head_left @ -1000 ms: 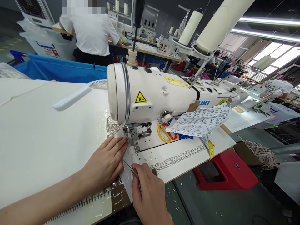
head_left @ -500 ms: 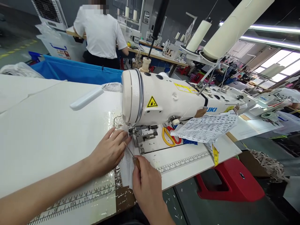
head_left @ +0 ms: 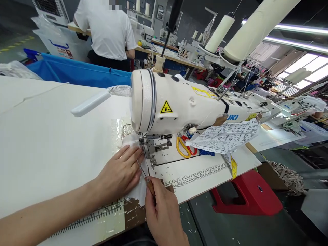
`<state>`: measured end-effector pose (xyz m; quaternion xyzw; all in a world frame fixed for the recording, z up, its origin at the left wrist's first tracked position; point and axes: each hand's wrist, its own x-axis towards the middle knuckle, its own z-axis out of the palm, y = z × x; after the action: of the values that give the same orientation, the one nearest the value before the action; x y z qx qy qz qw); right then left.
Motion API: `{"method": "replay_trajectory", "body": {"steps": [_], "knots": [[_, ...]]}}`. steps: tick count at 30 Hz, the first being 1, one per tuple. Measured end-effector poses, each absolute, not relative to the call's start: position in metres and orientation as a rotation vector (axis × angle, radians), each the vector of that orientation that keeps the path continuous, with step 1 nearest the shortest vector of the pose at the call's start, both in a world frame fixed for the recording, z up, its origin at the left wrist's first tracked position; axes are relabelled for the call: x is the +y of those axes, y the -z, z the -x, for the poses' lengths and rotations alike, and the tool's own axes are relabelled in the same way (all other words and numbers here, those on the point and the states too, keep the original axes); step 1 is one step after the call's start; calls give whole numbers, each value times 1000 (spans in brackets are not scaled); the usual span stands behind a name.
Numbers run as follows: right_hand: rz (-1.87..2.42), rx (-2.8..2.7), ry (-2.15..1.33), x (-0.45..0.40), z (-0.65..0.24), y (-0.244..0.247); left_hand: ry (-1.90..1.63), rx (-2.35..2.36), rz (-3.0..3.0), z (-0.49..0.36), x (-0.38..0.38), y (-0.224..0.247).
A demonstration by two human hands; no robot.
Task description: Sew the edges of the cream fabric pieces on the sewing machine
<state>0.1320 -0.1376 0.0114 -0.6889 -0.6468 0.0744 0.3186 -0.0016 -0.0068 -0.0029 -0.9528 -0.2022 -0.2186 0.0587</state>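
Observation:
A strip of white fabric (head_left: pixel 140 193) lies beside the needle area of the white sewing machine (head_left: pixel 176 102). Flat on the cloth, my left hand (head_left: pixel 123 169) presses it down with stretched fingers close to the presser foot (head_left: pixel 145 140). My right hand (head_left: pixel 162 208) is closed around the wooden handle of an awl (head_left: pixel 150 186). The awl's thin metal shaft points up and left, its tip at the cloth beside my left fingers. Part of the fabric is hidden under my left hand.
Yellow and red-handled scissors (head_left: pixel 183 147) lie behind the needle area, near a written paper sheet (head_left: pixel 225 138) and a tape measure (head_left: pixel 233 167). A red stool (head_left: pixel 251 194) stands at the right. Beyond a blue cloth bin (head_left: pixel 84 71) sits a person in a white shirt (head_left: pixel 107 32).
The white fabric has moved forward past the presser foot and now bunches beyond my left fingertips. My left hand remains flat on it; the right still grips the awl. The view has shifted slightly.

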Motion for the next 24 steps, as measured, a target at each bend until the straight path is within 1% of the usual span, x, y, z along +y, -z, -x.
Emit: {"method": "replay_trajectory", "body": {"steps": [7,14,24], "knots": [[1818,-1653,-301,-156,-152,-13,619,-633,2912,2,-7,3],[1854,-1437,-567,-167,-168,-9,576,-658,2898,1,-13,2],[1824,-1381,-548,-166,-166,-5,552,-650,2914,2,-14,2]]}}
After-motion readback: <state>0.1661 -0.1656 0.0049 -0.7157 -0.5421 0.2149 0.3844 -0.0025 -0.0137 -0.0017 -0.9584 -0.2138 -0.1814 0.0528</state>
